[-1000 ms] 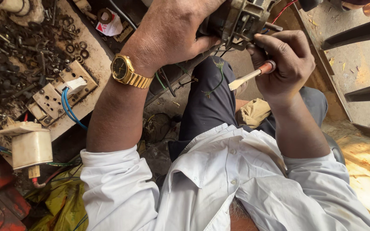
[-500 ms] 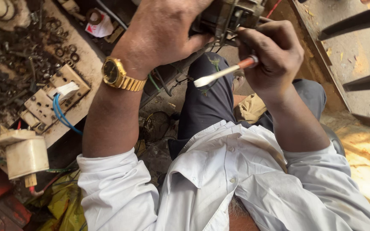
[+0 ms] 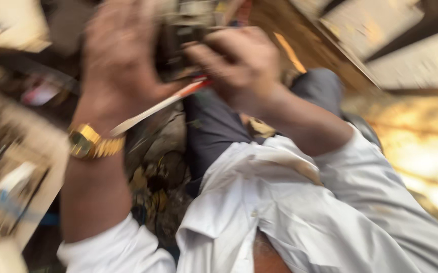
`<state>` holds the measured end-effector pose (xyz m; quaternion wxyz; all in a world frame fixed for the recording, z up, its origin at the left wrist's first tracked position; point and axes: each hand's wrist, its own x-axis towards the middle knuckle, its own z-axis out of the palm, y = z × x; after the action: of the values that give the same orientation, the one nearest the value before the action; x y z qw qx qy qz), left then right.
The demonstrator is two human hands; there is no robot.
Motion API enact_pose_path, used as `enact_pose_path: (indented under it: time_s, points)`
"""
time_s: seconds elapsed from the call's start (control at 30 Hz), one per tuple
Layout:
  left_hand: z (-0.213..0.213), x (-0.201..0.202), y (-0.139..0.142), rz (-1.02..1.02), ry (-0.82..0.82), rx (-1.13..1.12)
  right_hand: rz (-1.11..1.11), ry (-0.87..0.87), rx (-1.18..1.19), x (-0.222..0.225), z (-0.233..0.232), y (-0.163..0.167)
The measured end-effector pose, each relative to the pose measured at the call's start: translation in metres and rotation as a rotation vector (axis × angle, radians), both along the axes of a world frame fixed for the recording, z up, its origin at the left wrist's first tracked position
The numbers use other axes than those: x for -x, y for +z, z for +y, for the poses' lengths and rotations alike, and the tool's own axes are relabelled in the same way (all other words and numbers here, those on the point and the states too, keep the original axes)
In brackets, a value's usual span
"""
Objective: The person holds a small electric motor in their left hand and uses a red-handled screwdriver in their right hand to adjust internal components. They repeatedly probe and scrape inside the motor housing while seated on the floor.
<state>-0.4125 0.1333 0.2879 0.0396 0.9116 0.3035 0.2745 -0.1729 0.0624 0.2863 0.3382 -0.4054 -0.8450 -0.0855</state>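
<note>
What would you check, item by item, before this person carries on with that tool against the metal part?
1. Right hand closed on the slim white-and-red handled tool: ok.
2. Left hand bracing the dark metal device: ok.
3. Tool tip seated on the device: cannot tell, hidden and blurred.
4. Steady view of the work: not ok, picture smeared.
5. Gold wristwatch clear of the tool: ok.

Heavy motion blur is smearing the whole view, hands (image 3: 178,65) included, while warm daylight is glaring brightly at the right edge and leaving the left dimmer.
</note>
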Motion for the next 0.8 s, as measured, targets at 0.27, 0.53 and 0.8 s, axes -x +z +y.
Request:
enact_pose_path:
  time_s: [0.27,0.53,0.8]
  points:
    - [-0.002,-0.025,-0.015,0.055,0.164,-0.159,0.023,0.021,0.027,-0.013,0.000,-0.006]
    - [0.000,-0.026,-0.018,0.027,0.147,-0.046,0.026,0.037,0.103,-0.022,0.000,0.005]
    - [0.005,-0.005,-0.034,0.040,0.047,-0.142,0.255,0.083,0.782,-0.064,-0.077,-0.029]
